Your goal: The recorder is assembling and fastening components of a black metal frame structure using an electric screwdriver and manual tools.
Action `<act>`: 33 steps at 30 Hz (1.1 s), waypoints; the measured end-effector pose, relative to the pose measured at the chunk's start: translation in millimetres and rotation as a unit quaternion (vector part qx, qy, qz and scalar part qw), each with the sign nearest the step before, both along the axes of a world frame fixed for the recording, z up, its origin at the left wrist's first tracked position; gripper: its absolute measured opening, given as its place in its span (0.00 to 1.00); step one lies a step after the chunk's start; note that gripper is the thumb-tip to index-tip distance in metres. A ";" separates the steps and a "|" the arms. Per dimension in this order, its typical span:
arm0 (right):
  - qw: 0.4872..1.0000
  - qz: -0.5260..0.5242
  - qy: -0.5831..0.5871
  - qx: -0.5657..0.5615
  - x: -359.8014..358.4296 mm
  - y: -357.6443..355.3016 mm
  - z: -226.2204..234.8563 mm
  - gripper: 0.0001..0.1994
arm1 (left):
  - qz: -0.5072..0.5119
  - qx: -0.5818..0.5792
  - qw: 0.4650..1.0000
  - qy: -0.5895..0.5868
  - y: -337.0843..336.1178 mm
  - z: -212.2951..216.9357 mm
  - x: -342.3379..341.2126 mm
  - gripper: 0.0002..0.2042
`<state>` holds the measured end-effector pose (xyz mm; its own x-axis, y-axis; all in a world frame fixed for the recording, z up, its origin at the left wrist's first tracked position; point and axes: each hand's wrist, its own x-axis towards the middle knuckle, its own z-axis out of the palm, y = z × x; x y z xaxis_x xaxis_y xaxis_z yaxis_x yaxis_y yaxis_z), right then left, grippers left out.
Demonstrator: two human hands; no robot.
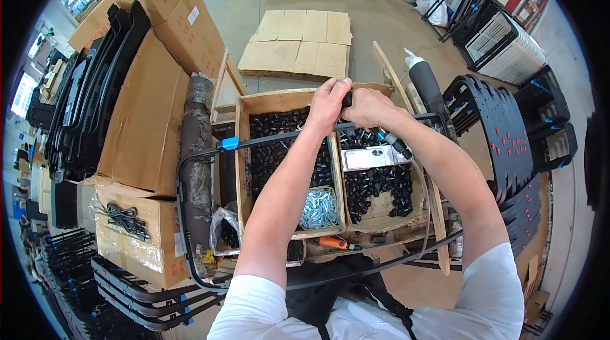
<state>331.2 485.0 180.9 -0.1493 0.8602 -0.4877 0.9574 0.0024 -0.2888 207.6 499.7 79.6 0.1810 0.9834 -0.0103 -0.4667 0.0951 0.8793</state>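
Observation:
A black tubular metal frame point(273, 139) with blue tape point(230, 143) on it lies across the wooden box. At its far bar my left hand point(327, 105) is closed on a small black part point(347, 100), which is mostly hidden by my fingers. My right hand point(370, 107) presses up beside it, wrapped round a hand-held air tool point(395, 143). Only the tool's rear end and its hose point(422, 181) show below the wrist. Beneath my arms, the box compartments hold many small black plastic parts point(273, 165) and a tray of silver screws point(319, 208).
A phone point(372, 158) lies on the black parts at right. An orange-handled tool point(337, 243) sits by the box's near edge. Cartons point(143, 118) and a wrapped roller point(197, 168) stand left. Black panels point(492, 137) are stacked right; flattened cardboard point(295, 45) lies beyond the box.

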 end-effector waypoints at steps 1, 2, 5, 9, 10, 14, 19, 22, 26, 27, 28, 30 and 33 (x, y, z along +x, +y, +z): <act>1.000 -0.004 -0.005 -0.001 -0.9 -1.0 -0.2 0.17 | -0.003 -0.005 1.000 -0.008 -0.4 -0.2 -0.2 0.11; 1.000 -0.007 -0.009 -0.001 -1.3 -1.9 -0.8 0.17 | -0.007 -0.011 1.000 -0.016 -0.7 -0.8 -0.5 0.12; 1.000 0.004 -0.019 0.023 5.1 -2.4 -12.0 0.17 | -0.013 -0.007 1.000 -0.004 -2.5 -1.3 4.0 0.12; 1.000 -0.009 -0.005 -0.001 -1.1 -1.1 -2.6 0.18 | -0.025 -0.011 1.000 0.006 3.9 -3.2 -0.6 0.12; 1.000 -0.012 -0.003 0.001 -3.1 -2.1 0.8 0.18 | -0.025 -0.013 1.000 0.013 5.1 -4.3 -1.3 0.12; 1.000 -0.014 0.011 -0.008 8.1 -1.1 -15.8 0.19 | -0.015 0.001 1.000 0.025 -3.7 -8.1 4.9 0.12; 1.000 -0.008 0.018 0.002 13.5 0.4 -34.0 0.19 | -0.020 0.003 1.000 0.021 -9.5 -11.7 5.8 0.12; 0.999 -0.017 0.034 -0.039 9.1 1.5 -29.4 0.18 | -0.020 -0.002 1.000 0.020 -8.2 -16.0 1.4 0.12; 0.991 -0.034 0.094 -0.089 10.1 4.3 -18.8 0.14 | -0.027 -0.006 1.000 0.009 -8.3 -22.1 1.2 0.12; 0.992 -0.046 0.097 -0.065 11.2 7.1 -24.7 0.13 | -0.027 -0.005 1.000 0.009 -7.8 -21.1 2.3 0.12; 0.992 -0.045 0.098 -0.064 13.4 10.7 -29.1 0.13 | -0.029 -0.007 1.000 0.003 -6.4 -19.5 3.4 0.12; 0.993 -0.039 0.094 -0.054 14.7 16.1 -32.7 0.13 | -0.029 -0.007 1.000 -0.002 -4.7 -16.6 2.6 0.12; 0.992 -0.045 0.104 -0.058 11.4 15.9 -30.5 0.14 | -0.039 -0.010 0.999 -0.006 -5.1 -11.8 -2.0 0.12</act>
<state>342.5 501.0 150.4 -0.1820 0.8148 -0.5505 0.8721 -0.1248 -0.4731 205.6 494.6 67.8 0.2568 0.9661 -0.0279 -0.4676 0.1495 0.8712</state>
